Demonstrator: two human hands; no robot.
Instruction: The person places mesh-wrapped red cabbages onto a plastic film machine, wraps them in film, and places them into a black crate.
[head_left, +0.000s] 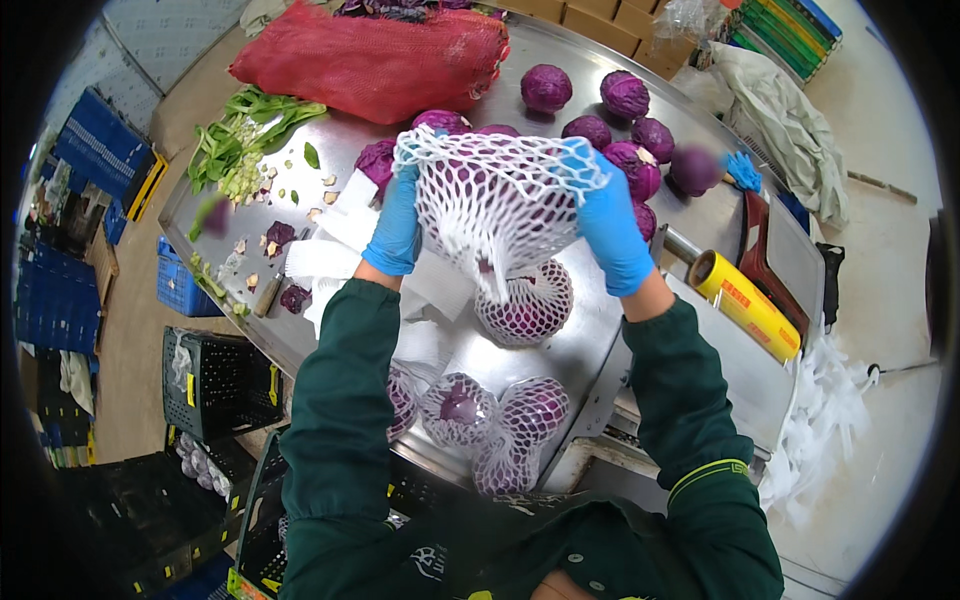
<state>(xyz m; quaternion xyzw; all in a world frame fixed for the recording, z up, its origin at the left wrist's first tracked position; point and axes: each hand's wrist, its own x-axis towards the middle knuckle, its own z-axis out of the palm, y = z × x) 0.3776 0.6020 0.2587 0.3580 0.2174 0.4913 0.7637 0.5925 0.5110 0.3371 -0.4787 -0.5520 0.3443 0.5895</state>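
Between my blue-gloved hands a white foam net sleeve (500, 205) is stretched wide, its open rim toward the far side. My left hand (397, 225) is closed on the net's left edge, and my right hand (615, 225) grips the right edge. Purple shows through the mesh; I cannot tell whether a cabbage is inside or only behind it. Just below the sleeve's gathered end sits a red cabbage in a net (525, 310). Nearer to me are more netted cabbages (458, 405). Bare red cabbages (546, 88) lie beyond my hands, mostly to the right.
A red mesh sack (375, 62) lies at the far left of the metal table (510, 385). Leafy green trimmings (250, 140) and a knife (268, 295) are on the left. A yellow film roll (745, 305) is at right. Black crates (222, 385) stand below left.
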